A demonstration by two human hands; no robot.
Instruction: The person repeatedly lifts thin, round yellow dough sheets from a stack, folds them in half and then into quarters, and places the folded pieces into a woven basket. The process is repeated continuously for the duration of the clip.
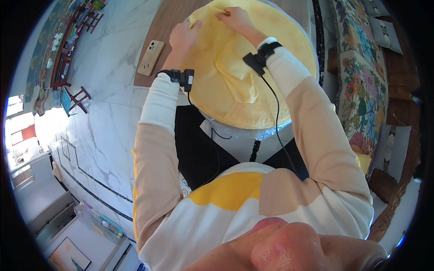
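A large round piece of yellow plush fabric (pixel 271 78) is spread before me, with creases and a raised fold running down its middle. Clear plastic film (pixel 261 132) shows beneath its rim, on the near side and along the right. At the far left edge, my left hand (pixel 184 35) grips the fabric's border between thumb and fingers. My right hand (pixel 237 20) pinches a fold of the same fabric a little further right; its fingertips are partly hidden. Both wrists carry black strapped devices with cables.
A smartphone (pixel 151 57) lies on the wooden tabletop (pixel 169 20), left of the fabric. A seat with a floral cover (pixel 361 78) runs along the right. Marble-look floor (pixel 108 67) extends left, with a small folding stool (pixel 75 101) on it. Dark cables hang near my lap.
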